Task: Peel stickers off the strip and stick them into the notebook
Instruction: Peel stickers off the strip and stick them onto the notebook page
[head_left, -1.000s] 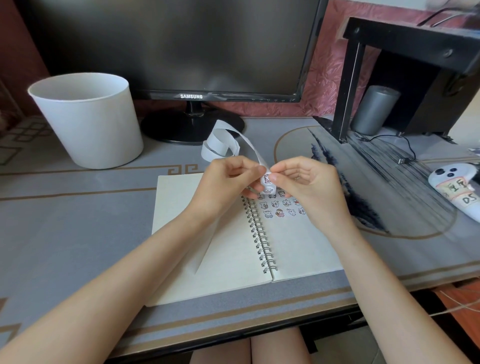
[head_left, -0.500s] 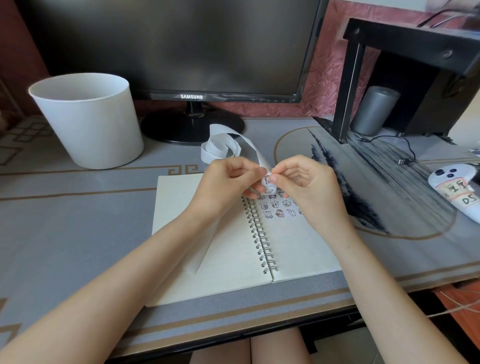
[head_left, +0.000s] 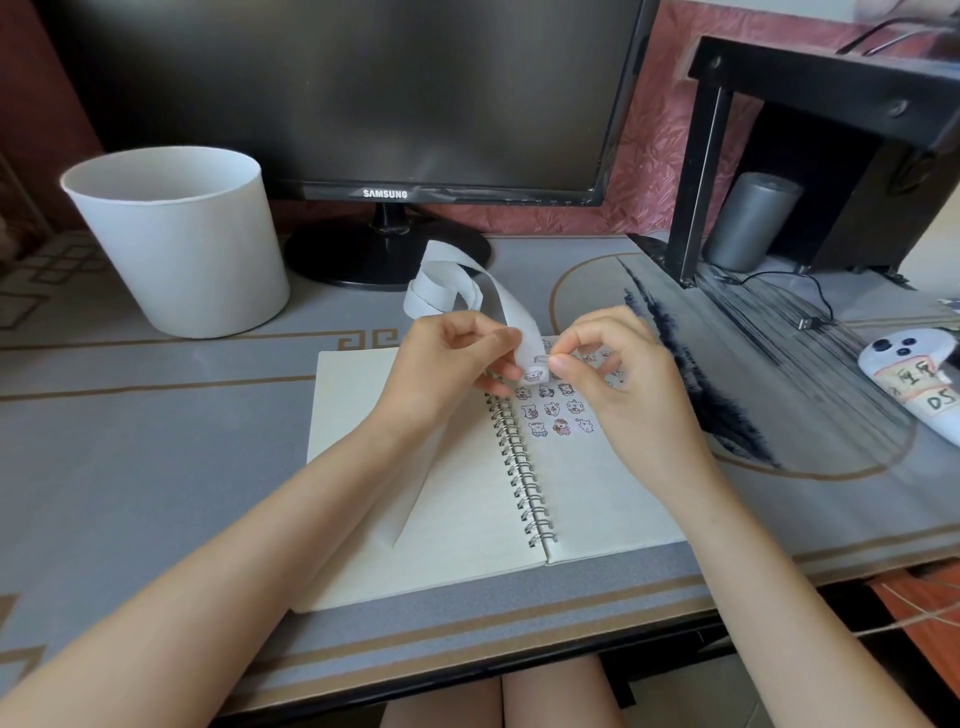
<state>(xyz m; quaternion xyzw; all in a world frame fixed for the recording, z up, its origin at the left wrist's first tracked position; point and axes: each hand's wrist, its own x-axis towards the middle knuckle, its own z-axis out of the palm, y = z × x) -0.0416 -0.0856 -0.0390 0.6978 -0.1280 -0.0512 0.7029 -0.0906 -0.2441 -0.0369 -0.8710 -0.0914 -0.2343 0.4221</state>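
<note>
An open spiral notebook (head_left: 447, 519) lies on the desk in front of me. Several small cartoon stickers (head_left: 556, 413) sit in rows at the top of its right page. My left hand (head_left: 447, 364) pinches a long white sticker strip (head_left: 467, 283), which curls up and back toward the monitor; its loose tail hangs down over the left page. My right hand (head_left: 608, 374) meets the strip's bent edge, thumb and forefinger pinched on a small sticker (head_left: 537, 371) that still touches the strip. Both hands hover above the notebook's top centre.
A white bucket (head_left: 182, 244) stands at the back left. A Samsung monitor (head_left: 363, 93) on its round stand is behind the notebook. At right are a black shelf frame (head_left: 696, 182), a grey cylinder (head_left: 748, 223), a USB cable (head_left: 805, 322) and a white controller (head_left: 914, 374).
My hands stay together over the notebook's top. The right fingers have shifted slightly at the strip's edge, and the sticker shows a little more between them.
</note>
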